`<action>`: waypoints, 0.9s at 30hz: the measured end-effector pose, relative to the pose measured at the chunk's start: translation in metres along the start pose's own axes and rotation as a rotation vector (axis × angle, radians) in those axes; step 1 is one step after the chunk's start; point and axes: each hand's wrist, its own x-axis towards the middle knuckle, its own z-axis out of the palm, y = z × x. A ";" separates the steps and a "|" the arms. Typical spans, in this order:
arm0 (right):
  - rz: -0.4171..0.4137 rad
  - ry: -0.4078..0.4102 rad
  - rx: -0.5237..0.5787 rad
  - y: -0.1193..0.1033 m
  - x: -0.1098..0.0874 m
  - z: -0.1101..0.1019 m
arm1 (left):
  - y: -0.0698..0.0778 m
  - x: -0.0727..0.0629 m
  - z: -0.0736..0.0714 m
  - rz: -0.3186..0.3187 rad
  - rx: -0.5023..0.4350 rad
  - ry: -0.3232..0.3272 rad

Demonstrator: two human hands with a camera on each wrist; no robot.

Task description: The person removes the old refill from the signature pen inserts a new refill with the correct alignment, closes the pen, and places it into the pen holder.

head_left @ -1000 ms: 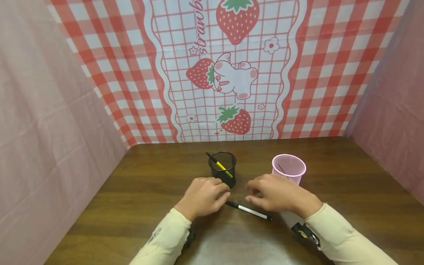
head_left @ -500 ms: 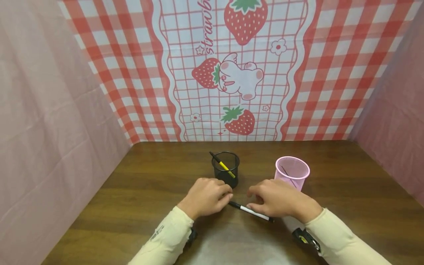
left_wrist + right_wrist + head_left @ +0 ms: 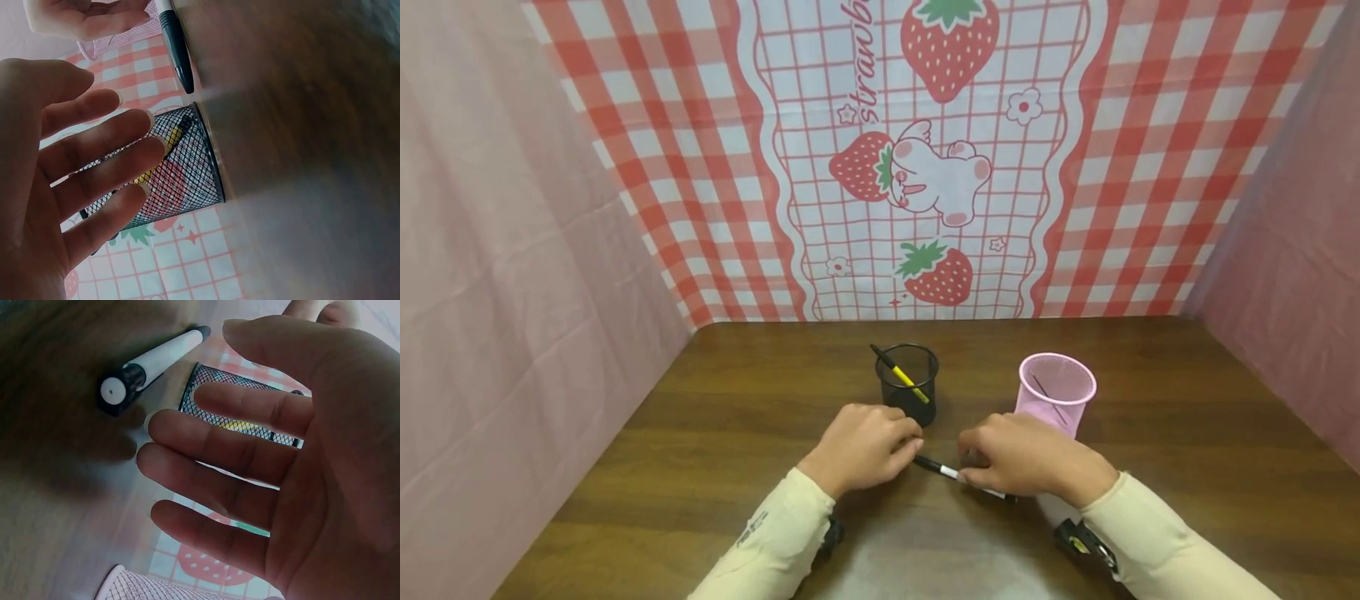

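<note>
On the table lies a pen (image 3: 947, 472) with a white barrel and black ends; my right hand hides part of it in the head view. My right hand (image 3: 1033, 454) hovers over its right part. In the right wrist view the fingers are extended, and the pen (image 3: 165, 359) lies apart from the thumb. My left hand (image 3: 865, 450) is in front of the black mesh pen cup (image 3: 917, 410), near the pen's black left end, its fingers loosely bent around nothing. A yellow pen (image 3: 908, 382) with a black end leans inside that cup.
A pink mesh cup (image 3: 1036, 407) stands behind my right hand, with a thin dark line visible inside. Behind the brown table (image 3: 760, 383) hangs a red checked strawberry cloth (image 3: 715, 167). Pink cloth (image 3: 512, 275) flanks both sides.
My right hand has come down and slightly nearer, now covering part of the white barrel. The left hand keeps its place. The whole head view shifts a little.
</note>
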 end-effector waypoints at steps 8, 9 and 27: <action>0.005 -0.001 0.004 -0.001 0.004 0.002 | -0.006 0.000 -0.003 -0.026 0.005 0.010; 0.000 -0.003 0.004 -0.001 0.004 0.003 | -0.006 -0.001 -0.003 -0.028 0.004 0.005; -0.017 -0.041 -0.003 -0.003 0.003 0.010 | -0.004 -0.003 0.001 -0.080 0.040 0.006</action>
